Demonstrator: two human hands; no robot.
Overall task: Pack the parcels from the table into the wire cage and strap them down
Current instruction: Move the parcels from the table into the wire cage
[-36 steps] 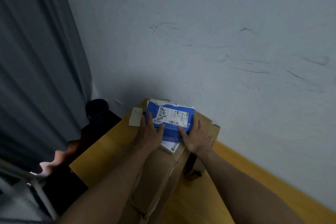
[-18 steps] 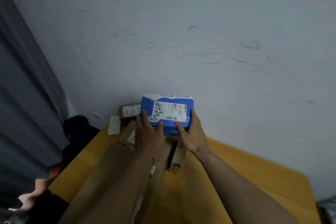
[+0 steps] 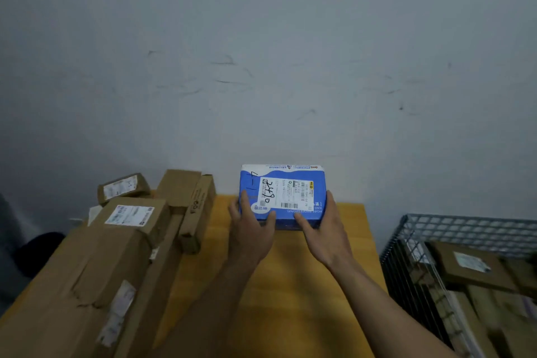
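Blue box (image 3: 282,195) at frame centre, over far edge of table (image 3: 290,285), gripped by both hands; left hand (image 3: 251,229) at its left near corner, right hand (image 3: 325,229) at its right, thumbs on top; white barcode label, handwritten "1-7" and digits starting "24", print "MORE PROFESSIONAL" upside down; brown parcels (image 3: 116,256) with white labels, unreadable, at left; cage (image 3: 465,229) at lower right, labelled cartons inside.

Both hands (image 3: 287,229) hold the blue parcel (image 3: 282,195) — beside the wire cage (image 3: 465,227).
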